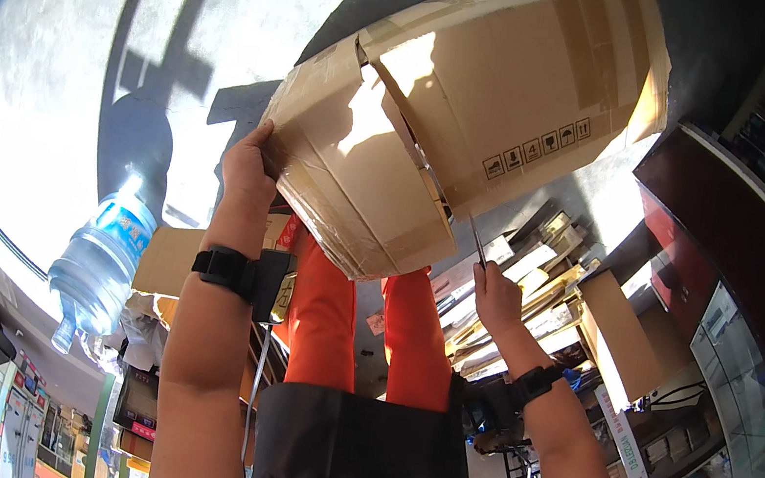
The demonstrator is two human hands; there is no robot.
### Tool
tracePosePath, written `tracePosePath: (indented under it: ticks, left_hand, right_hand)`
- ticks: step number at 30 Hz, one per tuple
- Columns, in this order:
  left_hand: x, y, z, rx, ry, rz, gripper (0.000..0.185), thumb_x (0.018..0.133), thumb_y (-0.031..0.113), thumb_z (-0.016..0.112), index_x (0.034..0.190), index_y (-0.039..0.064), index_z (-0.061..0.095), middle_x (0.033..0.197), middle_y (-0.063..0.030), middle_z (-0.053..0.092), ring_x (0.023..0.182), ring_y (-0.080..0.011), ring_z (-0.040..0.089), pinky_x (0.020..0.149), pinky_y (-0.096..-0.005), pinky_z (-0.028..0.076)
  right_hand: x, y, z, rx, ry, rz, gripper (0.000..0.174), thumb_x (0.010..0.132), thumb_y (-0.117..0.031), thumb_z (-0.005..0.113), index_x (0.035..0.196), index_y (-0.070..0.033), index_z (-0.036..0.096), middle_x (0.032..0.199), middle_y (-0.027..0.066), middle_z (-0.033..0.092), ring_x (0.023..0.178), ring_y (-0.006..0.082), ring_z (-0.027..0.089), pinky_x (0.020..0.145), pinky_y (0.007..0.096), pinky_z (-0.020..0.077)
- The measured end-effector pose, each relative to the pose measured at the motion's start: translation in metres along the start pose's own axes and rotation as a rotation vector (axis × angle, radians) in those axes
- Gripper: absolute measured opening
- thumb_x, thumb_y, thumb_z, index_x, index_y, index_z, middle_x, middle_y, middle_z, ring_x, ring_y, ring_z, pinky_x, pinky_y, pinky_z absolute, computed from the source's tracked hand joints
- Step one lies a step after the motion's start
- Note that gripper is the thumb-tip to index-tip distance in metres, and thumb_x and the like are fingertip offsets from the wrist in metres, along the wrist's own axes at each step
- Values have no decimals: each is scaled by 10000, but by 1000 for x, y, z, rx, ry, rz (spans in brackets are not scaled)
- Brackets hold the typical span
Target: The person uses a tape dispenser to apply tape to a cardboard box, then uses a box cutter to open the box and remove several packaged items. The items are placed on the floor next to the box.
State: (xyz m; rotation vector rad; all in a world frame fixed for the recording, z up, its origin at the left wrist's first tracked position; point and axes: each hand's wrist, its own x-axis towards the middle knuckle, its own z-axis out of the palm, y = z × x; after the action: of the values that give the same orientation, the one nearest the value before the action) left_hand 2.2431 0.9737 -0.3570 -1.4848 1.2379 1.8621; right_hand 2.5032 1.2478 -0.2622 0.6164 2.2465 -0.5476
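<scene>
A large cardboard box (509, 87) with clear tape and printed handling marks lies tilted in front of me, a slit separating its nearer part from its longer far part. My left hand (249, 163) grips the left edge of the nearer part, thumb on top. In my right hand (497, 302) is a thin blade (477, 241), probably a knife, its handle mostly hidden by the fingers. The blade points up towards the box's lower edge, close to the slit's end; whether it touches the cardboard I cannot tell.
A clear blue water-cooler bottle (100, 264) is at the left. Flattened cardboard and papers (545, 293) are piled beyond my right hand, beside an open carton (616, 341). A dark red cabinet (737, 196) and a glass panel (739, 381) line the right side.
</scene>
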Motion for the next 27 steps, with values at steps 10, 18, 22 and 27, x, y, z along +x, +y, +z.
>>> tracePosePath:
  ticks: [10,18,22,27]
  left_hand:
    - [-109,60,-17,-71,35,56,240,788,82,585,985,-51,555,998,-138,587,930,-272,569,866,-400,446]
    - [-118,38,-50,-76,1,4,131,792,56,580,889,-32,575,903,-114,588,834,-232,584,773,-334,493]
    - [-132,23,-60,-74,-123,77,196,825,60,512,987,-39,563,1004,-131,582,949,-269,558,873,-387,446]
    - [-130,37,-73,-94,-236,115,185,800,68,502,969,0,533,947,-94,564,921,-226,538,867,-338,405]
  right_hand:
    - [-34,0,-11,428,193,130,267,915,-247,439,807,-6,483,596,154,524,545,327,529,514,381,415]
    - [8,-73,-52,408,506,-118,443,720,-238,692,1012,-11,447,892,151,520,802,318,548,677,382,453]
    - [57,-118,-74,255,605,-293,524,662,-212,709,1062,-29,423,914,141,532,806,334,552,705,414,465]
    - [76,-114,-90,202,533,-306,497,637,-131,659,1067,-43,426,917,138,583,815,331,579,700,418,482]
